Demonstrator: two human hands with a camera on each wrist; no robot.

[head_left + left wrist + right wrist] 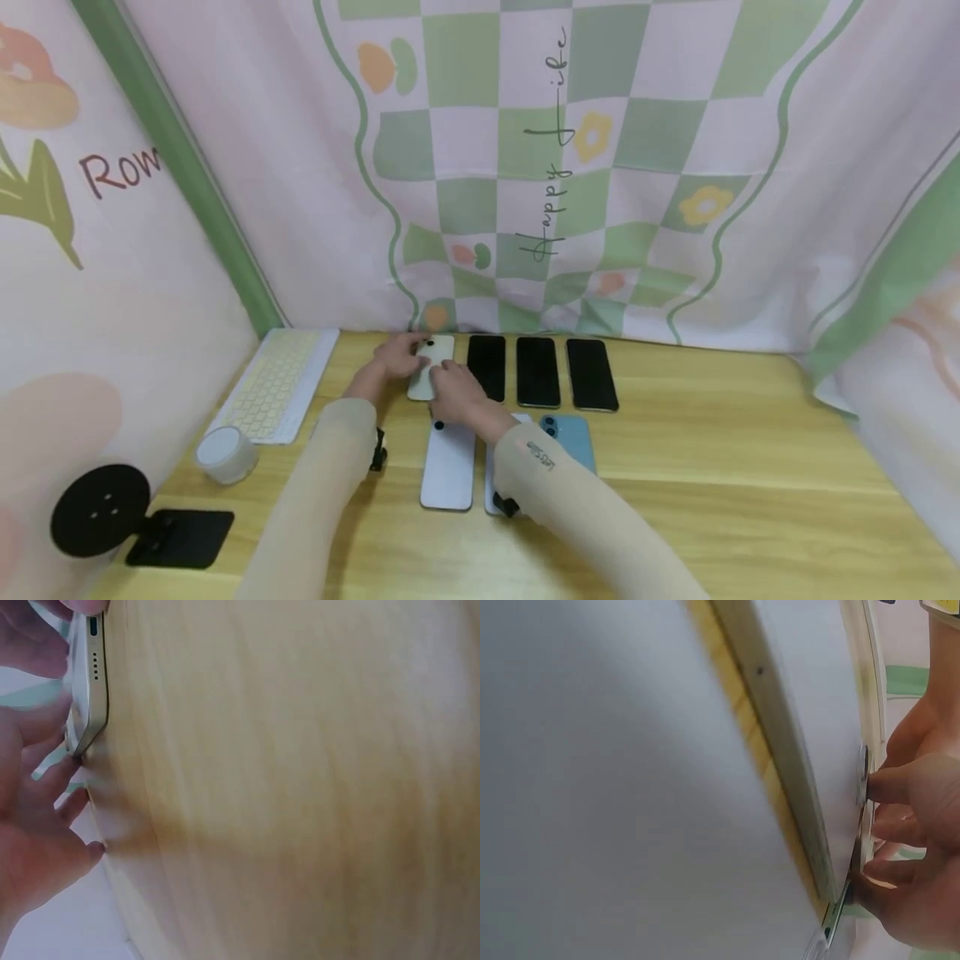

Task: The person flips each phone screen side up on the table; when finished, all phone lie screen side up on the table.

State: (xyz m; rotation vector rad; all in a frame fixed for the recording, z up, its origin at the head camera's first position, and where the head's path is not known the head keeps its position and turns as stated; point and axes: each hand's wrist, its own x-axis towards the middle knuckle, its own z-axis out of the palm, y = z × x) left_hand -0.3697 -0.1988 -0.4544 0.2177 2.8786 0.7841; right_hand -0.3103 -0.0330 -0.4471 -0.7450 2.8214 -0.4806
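Note:
A pale smartphone (422, 385) lies back up at the left end of the far row, its camera at the top. My left hand (400, 356) holds its left side. In the left wrist view, the fingertips (69, 769) are at the phone's corner and the little finger reaches down to the table. My right hand (457, 393) grips the same phone from the right, over its lower part. The phone's bottom edge, with port and speaker holes, faces the left wrist camera. Just nearer lies a white smartphone (447, 475), back up, beneath the right wrist.
Three dark-screened phones (537, 372) continue the far row. A blue phone (576, 442) and another pale phone (489, 479) lie partly under the right sleeve. A keyboard (273, 385), a white round container (227, 455) and a black stand (180, 537) line the left side.

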